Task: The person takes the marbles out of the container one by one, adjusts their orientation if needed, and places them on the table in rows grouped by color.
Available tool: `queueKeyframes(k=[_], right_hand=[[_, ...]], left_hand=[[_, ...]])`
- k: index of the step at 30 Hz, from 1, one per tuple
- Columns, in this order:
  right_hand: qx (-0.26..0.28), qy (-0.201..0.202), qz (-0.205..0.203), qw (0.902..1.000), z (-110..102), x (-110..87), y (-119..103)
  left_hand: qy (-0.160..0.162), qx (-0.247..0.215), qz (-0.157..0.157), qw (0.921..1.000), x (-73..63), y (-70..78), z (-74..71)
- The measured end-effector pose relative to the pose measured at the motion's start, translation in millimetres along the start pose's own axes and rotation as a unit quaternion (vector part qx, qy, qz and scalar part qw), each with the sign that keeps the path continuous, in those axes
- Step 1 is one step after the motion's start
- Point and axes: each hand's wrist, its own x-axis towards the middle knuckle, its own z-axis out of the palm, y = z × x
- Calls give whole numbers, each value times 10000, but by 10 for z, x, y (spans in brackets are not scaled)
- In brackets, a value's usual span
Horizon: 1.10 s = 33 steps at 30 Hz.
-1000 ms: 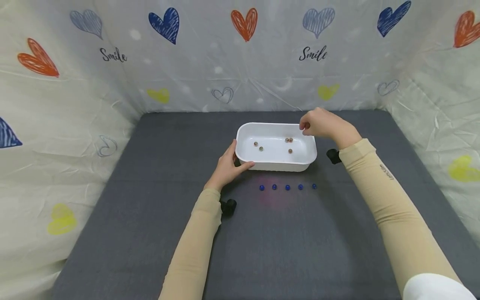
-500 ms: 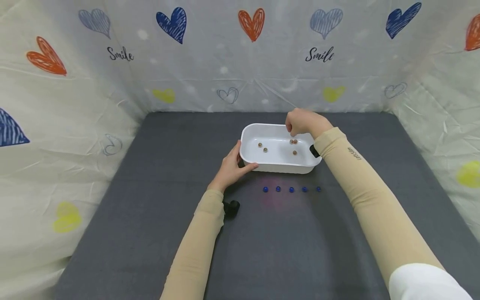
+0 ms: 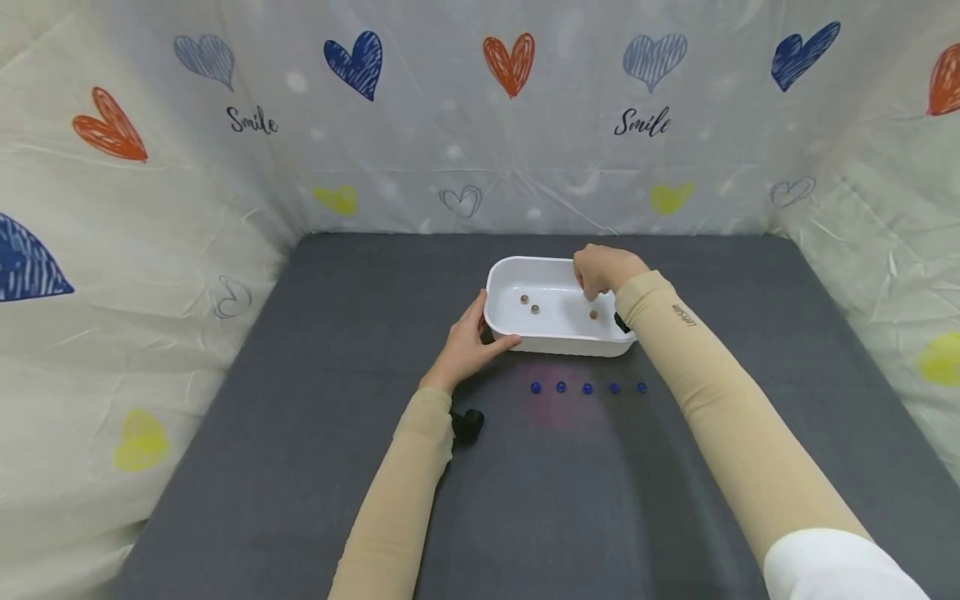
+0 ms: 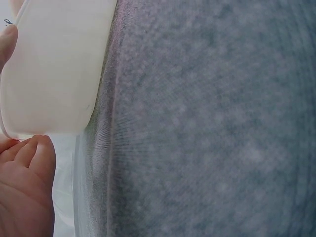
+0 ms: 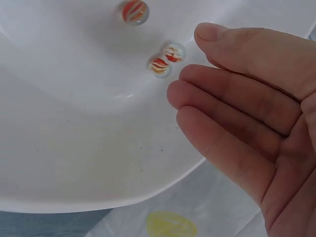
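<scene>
A white plastic tub [image 3: 558, 344] stands on the dark cloth. My left hand [image 3: 462, 350] grips its left end, thumb along the front wall and fingers at the side; the left wrist view shows those fingers [image 4: 42, 155] against the tub wall. My right hand [image 3: 606, 268] reaches down inside the tub's right half. In the right wrist view its loosely bent fingers [image 5: 222, 128] hold nothing, tips right by two touching glass marbles [image 5: 160, 67] with orange swirls. A third orange-swirled marble [image 5: 135, 12] lies nearby. Two more marbles [image 3: 535, 309] rest in the tub's left half.
Several blue marbles [image 3: 587, 388] lie in a spaced row on the dark grey cloth [image 3: 525, 500] in front of the tub. A white curtain [image 3: 420, 142] printed with hearts hangs behind and at both sides.
My right hand has moved left from the tub's back right corner and down into it, over the pair of marbles. The left hand keeps its hold on the tub. The head view has shifted slightly.
</scene>
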Motion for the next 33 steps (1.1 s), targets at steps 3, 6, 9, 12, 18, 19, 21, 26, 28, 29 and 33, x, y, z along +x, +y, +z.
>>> queueKeyframes(k=[3, 6, 9, 12, 18, 19, 21, 26, 28, 29, 33], right_hand=[[-55, -93, 112, 9999, 43, 16, 1], [-112, -241, 220, 9994, 86, 40, 15], [-290, -370, 233, 9986, 123, 71, 18], [-545, -433, 199, 9974, 147, 93, 3], [-450, -554, 118, 9974, 182, 102, -18], [-387, -550, 88, 9977, 183, 99, -23], [-318, -526, 71, 9981, 180, 98, -36], [-291, -507, 37, 9983, 178, 95, -59], [-335, -507, -2, 9982, 189, 102, -57], [-354, -512, -21, 9981, 193, 107, -56], [-427, -519, -82, 9977, 221, 127, -41]], left_hand=[[-7, -57, 11, 10000, -10, 9, -6], [-43, -81, -14, 10000, -12, 14, -8], [-70, -106, -31, 9999, -18, 19, -8], [-68, -134, 2, 9999, -20, 24, -10], [-91, -79, -75, 9999, -17, 38, -19], [-90, -78, -83, 9999, -17, 38, -21], [-86, -80, -88, 9999, -18, 38, -26], [-67, -77, -23, 9999, -17, 26, -32], [-70, -87, 0, 9999, -18, 17, -30], [-79, -91, -4, 9999, -20, 20, -31], [-73, -107, 18, 9999, -29, 26, -27]])
